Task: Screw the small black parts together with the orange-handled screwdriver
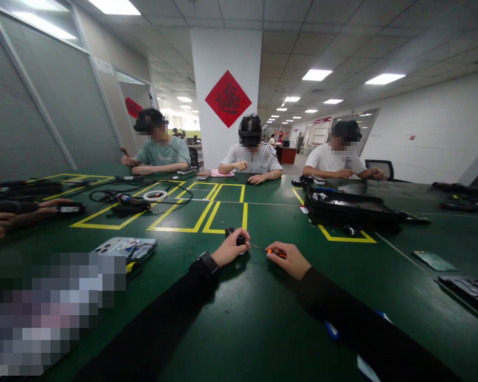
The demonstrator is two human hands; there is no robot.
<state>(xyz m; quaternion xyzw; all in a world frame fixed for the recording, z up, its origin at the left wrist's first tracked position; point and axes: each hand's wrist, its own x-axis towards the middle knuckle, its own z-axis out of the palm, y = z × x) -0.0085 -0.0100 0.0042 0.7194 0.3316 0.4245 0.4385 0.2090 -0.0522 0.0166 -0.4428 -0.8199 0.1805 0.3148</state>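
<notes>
It's a big office rm w/ a pale ceiling [295,32], and a long green table [263,329] takes up most of the front. A fat white pillar [227,48] stands at the back. Two arms in black sleeves [155,323] reach in over the table. Three ppl sit on the far side: one in a green shirt [163,154], one in a white shirt [231,156] in the mid, one in a white T-shirt [321,156] on the R. Near that last one, a big black case [350,207] lies partly over some yellow tape [354,239]. A red paper diamond [228,99] is up on the pillar. The R hand [292,260] has its fingers closed round the orange & black handle of a screwdriver [278,254]. The L hand [225,251], w/ a dark watch [208,262] on its wrist, has its fingers curled round a small black part [241,240], near the mid of the table. The screwdriver's thin rod points at it; can't tell if they touch.
</notes>
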